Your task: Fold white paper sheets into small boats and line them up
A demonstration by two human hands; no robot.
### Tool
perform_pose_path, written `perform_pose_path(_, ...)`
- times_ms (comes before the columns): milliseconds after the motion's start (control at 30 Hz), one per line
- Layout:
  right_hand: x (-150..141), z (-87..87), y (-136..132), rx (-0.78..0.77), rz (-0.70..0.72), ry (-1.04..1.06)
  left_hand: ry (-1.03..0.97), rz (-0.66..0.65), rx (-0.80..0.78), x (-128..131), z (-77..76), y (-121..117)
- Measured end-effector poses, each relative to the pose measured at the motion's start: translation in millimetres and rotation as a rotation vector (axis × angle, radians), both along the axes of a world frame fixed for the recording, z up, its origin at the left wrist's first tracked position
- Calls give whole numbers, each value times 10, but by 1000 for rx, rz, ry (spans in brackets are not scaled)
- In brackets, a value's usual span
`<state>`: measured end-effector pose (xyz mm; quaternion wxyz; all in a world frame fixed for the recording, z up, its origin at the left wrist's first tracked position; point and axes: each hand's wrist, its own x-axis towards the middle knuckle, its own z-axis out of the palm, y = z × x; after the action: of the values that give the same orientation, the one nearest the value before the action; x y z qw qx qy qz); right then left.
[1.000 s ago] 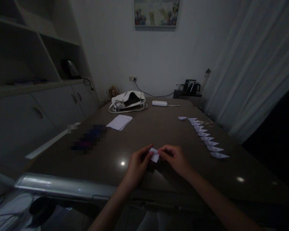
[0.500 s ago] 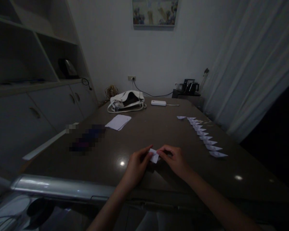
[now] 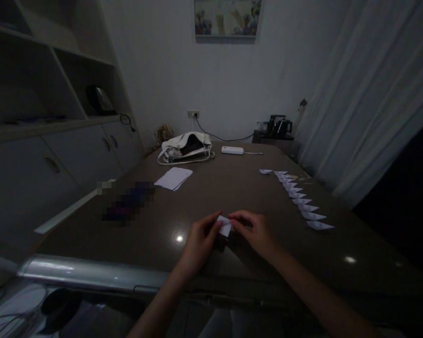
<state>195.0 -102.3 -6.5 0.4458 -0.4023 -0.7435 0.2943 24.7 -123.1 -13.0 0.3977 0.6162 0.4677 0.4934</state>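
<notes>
Between my two hands is a small folded piece of white paper (image 3: 225,228), held just above the dark table (image 3: 211,197) near its front edge. My left hand (image 3: 201,237) pinches its left side between thumb and fingers. At the right side, the thumb and fingertips of my right hand (image 3: 254,232) are closed on its edge. Off to the right stands a row of several folded white paper boats (image 3: 305,207), running away from me. A stack of white paper sheets (image 3: 174,179) lies beyond my left hand.
Toward the back of the table sit a white handbag (image 3: 188,146) and a white power bank (image 3: 232,150) with a short cable. A blurred dark item (image 3: 129,202) lies at the left. The silver table edge (image 3: 91,274) runs along the front left.
Both hands keep hold of the folded paper, with only a slight shift of the fingers and of the paper's tilt. Everything else stays in place.
</notes>
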Motion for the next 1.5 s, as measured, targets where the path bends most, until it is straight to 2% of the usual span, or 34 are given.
perform_pose_path(267, 15, 13, -24, 21, 17, -44, -14, -34, -14, 5, 0, -13)
perform_pose_path(567, 24, -9, 3, -67, 46, 13, 22, -27, -9, 6, 9, -14)
perform_pose_path(1133, -12, 11, 2, -116, 64, 47, -157, -11, -74, 11, 68, -24)
perform_pose_path(1500, -10, 21, 9, -105, 52, 79, -201, -77, -148, 15, 17, 12)
